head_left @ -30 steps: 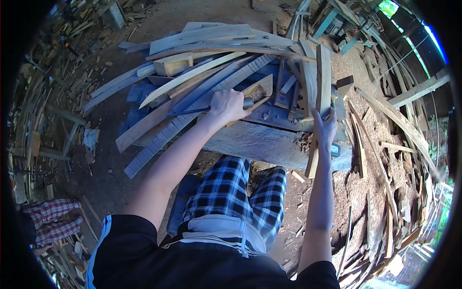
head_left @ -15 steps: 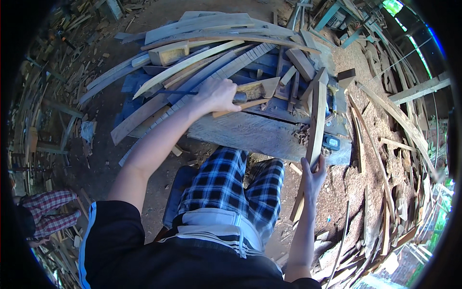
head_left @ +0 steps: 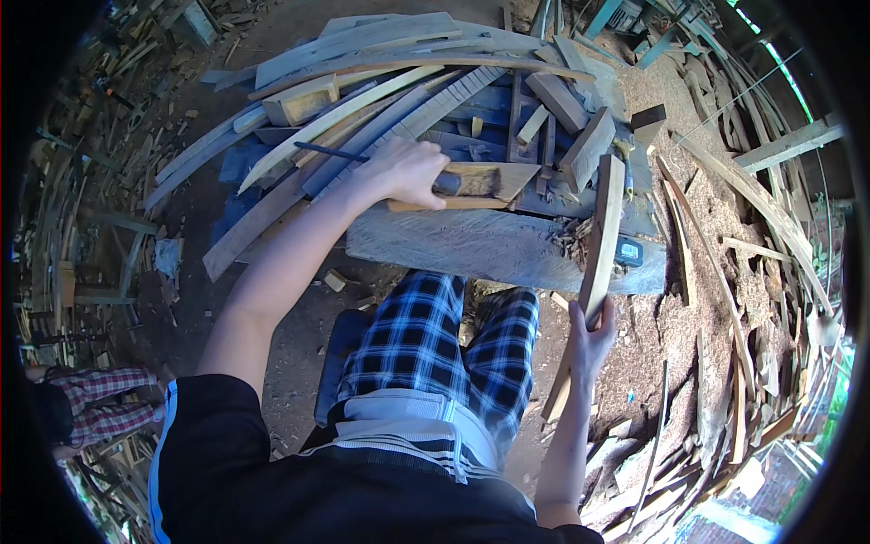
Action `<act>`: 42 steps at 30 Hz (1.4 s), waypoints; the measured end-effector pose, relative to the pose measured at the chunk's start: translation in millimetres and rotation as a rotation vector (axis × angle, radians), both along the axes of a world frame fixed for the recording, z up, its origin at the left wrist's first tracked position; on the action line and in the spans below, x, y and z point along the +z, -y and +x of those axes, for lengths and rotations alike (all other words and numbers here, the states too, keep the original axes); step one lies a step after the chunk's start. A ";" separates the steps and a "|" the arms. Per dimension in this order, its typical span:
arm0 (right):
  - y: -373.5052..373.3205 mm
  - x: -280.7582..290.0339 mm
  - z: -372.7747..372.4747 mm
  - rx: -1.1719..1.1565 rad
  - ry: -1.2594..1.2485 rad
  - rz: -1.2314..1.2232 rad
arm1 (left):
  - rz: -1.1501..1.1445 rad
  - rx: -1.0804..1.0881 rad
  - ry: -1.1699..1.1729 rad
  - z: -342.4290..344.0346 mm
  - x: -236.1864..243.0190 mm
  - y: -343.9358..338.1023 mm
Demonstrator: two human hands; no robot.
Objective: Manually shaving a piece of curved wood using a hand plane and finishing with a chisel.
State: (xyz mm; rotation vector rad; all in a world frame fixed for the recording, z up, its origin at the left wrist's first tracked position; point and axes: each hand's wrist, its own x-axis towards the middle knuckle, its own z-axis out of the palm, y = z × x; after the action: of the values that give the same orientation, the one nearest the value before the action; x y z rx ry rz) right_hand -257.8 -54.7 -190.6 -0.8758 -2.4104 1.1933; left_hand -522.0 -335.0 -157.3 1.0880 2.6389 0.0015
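Observation:
My left hand [head_left: 410, 172] is closed around a dark tool; a thin dark rod [head_left: 332, 152] sticks out on its left, and a thick rounded end [head_left: 446, 184] shows by the fingers. The tool's kind I cannot tell. Right beside that hand lies a hollowed wooden block [head_left: 489, 181] on the low bench [head_left: 435, 243]. My right hand [head_left: 591, 343] grips a long squared wooden bar [head_left: 600, 249] near its lower part. The bar slants away from me across the bench's right end, its near end beside my right forearm.
Curved planks [head_left: 362, 50] and offcuts heap over the bench's far side. A small dark device with a screen [head_left: 628, 252] sits at its right end, by wood shavings [head_left: 573, 240]. Sawdust and long boards [head_left: 770, 218] cover the ground at right. Another person's checked trousers [head_left: 113, 399] show far left.
The wooden bar has come nearer to me with my right hand, its far end lower in view. The rod in my left hand has tilted upward at its left end.

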 end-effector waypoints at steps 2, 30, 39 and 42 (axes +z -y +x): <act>4.5 -3.9 -1.4 0.022 -0.021 0.016 | 0.018 0.002 -0.065 -3.6 -1.0 -15.1; 7.7 -5.7 17.7 0.027 -0.054 -0.046 | 1.834 0.068 0.481 16.9 57.9 -83.6; 16.5 2.5 5.9 0.041 -0.021 -0.073 | 1.769 0.065 0.409 18.7 51.8 -88.6; 8.5 0.6 2.9 0.081 -0.104 0.037 | 1.798 -0.037 0.236 30.6 54.1 -110.1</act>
State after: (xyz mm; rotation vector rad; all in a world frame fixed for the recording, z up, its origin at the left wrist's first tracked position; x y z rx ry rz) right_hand -254.9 -63.2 -190.0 -0.6938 -2.3964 1.1881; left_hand -491.4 -224.8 -103.2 1.2159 1.8394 2.5449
